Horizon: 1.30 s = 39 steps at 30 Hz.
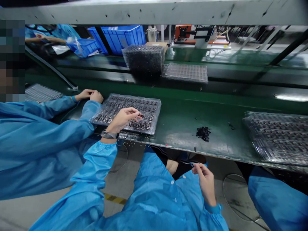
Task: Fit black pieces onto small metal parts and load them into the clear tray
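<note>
In the head view, the left hand (122, 119) pinches a small dark part above a clear plastic tray (144, 107) of dark components on the green worktop (178, 134), while the right hand (204, 183) pinches something thin below the near edge. A co-worker's hands (90, 95) lie just left of the tray, and a small dark heap (203, 133) sits to its right.

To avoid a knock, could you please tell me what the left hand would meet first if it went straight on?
Probably the right rim of the clear plastic tray, as the left hand points across it; depth is unclear.
</note>
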Motion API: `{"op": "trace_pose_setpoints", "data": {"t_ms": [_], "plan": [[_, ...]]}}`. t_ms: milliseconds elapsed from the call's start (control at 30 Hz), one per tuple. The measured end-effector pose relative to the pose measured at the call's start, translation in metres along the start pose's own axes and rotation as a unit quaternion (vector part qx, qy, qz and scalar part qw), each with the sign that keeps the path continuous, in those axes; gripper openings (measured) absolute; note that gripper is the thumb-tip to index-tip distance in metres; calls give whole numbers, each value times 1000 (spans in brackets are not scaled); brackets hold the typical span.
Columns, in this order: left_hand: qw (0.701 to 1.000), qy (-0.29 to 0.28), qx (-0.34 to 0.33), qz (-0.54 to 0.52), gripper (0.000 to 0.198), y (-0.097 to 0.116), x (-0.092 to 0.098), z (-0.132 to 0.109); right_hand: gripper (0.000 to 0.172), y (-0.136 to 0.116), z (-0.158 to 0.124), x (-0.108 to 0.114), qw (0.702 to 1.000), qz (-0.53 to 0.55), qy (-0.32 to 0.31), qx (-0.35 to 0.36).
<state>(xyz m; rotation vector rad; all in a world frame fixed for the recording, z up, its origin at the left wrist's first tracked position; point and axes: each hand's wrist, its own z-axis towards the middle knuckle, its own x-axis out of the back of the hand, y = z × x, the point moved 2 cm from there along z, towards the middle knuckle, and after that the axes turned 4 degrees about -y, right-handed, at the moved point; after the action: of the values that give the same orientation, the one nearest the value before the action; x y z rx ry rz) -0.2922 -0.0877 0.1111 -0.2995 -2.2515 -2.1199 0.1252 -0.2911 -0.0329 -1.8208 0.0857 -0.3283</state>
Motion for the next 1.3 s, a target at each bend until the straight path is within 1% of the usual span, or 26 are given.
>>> {"op": "trace_pose_setpoints", "data": {"t_ms": [100, 233, 333, 467, 567, 633, 767, 833, 967, 1100, 1200, 1300], "plan": [[999, -37, 14, 2, 47, -5, 2, 8, 51, 4, -1, 1, 1000, -2, 1, -3], [995, -80, 27, 55, 42, 0, 6, 15, 53, 16, -1, -1, 1000, 8, 0, -7], [994, -83, 34, 64, 44, 4, 10, 22, 53, 26, -1, -6, 1000, 12, -11, -11], [996, -72, 27, 38, 55, 4, 15, 29, 52, 34, 1, -12, 1000, 12, -26, -8], [995, -84, 51, 34, 54, 0, 16, 32, 52, 36, 2, -13, 1000, 8, -30, 0], [993, -95, 65, 42, 49, -2, 16, 34, 52, 37, 3, -12, 1000, 3, -30, 2], [990, -97, 71, 75, 45, -4, 14, 39, 54, 39, 5, -11, 999, -2, -32, -2], [988, -107, 74, 82, 47, -6, 13, 44, 54, 40, 6, -11, 999, -3, -36, -2], [979, -160, 100, 78, 56, -12, 11, 60, 51, 39, 6, -13, 999, -4, -40, 3], [960, -213, 131, 125, 44, -16, 5, 82, 50, 40, 4, -13, 999, -7, -39, 10], [947, -234, 132, 174, 38, -15, 0, 96, 51, 43, 3, -13, 999, -6, -36, 9], [940, -248, 124, 198, 33, -13, -6, 104, 53, 44, 3, -12, 1000, -2, -31, 4]]}}
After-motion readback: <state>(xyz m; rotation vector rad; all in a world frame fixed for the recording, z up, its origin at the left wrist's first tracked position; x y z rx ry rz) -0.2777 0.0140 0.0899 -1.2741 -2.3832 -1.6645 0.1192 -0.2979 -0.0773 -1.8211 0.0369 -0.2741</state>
